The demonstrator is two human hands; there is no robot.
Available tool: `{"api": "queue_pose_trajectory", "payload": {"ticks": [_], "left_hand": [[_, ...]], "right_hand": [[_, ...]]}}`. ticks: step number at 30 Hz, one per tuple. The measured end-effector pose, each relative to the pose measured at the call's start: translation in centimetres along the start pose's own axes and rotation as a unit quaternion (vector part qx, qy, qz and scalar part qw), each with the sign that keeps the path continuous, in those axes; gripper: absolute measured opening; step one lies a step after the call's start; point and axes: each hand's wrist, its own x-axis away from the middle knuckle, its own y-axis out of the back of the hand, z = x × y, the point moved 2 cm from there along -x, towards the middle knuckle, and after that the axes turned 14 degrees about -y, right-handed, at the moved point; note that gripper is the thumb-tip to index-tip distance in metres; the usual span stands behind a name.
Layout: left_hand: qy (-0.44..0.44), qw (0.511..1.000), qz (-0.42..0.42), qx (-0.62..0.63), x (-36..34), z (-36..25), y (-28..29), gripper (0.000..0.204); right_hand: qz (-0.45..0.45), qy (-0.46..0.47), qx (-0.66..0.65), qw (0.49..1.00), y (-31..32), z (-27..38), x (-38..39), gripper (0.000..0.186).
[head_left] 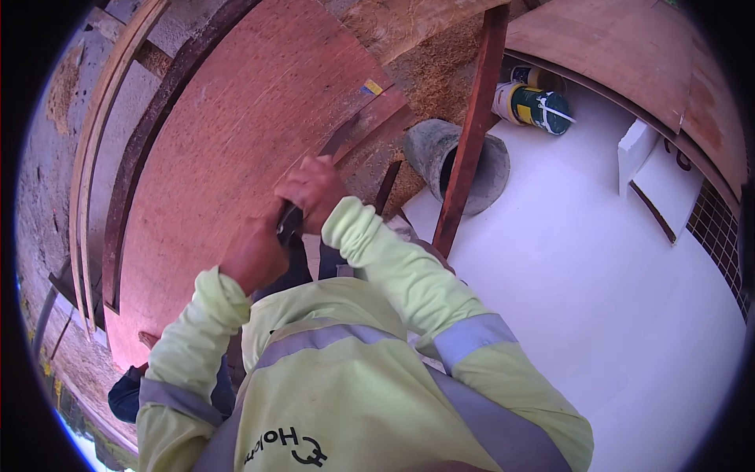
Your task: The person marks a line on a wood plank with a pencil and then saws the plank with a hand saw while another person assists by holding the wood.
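A large reddish plywood sheet (259, 102) lies in front of me, with a narrow strip along its right edge. Over that edge, my left hand (255, 250) is closed round the black handle (289, 223) of what looks like a handsaw. My right hand (314, 191) is closed just ahead of it, its fingers bent over the front of the tool. A dark, narrow blade (338, 141) runs forward from the right hand along the sheet's edge. My hands hide most of the tool, and its teeth cannot be made out.
A reddish timber post (472, 126) slants up on the right beside a grey bucket (472, 169) lying tipped. Paint pails (539, 108) lie beyond on a white surface (574, 259). Long timber strips (106, 157) run along the left. Another person's dark cap (126, 395) shows at lower left.
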Motion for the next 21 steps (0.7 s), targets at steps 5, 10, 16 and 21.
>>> {"api": "queue_pose_trajectory", "payload": {"ticks": [5, 10, 16, 21], "left_hand": [[-0.146, 0.985, -0.092, -0.004, -9.7, 0.8, -2.7, 0.044], [-0.041, 0.997, -0.047, 0.034, 6.0, -0.4, 1.3, 0.039], [-0.033, 0.999, -0.028, 0.016, 6.8, 0.0, 0.8, 0.04], [-0.089, 0.995, -0.051, -0.019, -8.9, 1.5, -3.5, 0.037]], "right_hand": [[-0.015, -0.022, 0.047, 0.999, 1.7, -9.0, -4.4, 0.027], [0.025, 0.032, -0.03, 0.999, -0.3, 5.3, 1.5, 0.021], [0.017, 0.019, -0.029, 0.999, -1.3, 5.5, 2.8, 0.025], [-0.038, -0.034, 0.038, 0.998, -0.2, -8.9, -2.7, 0.028]]}}
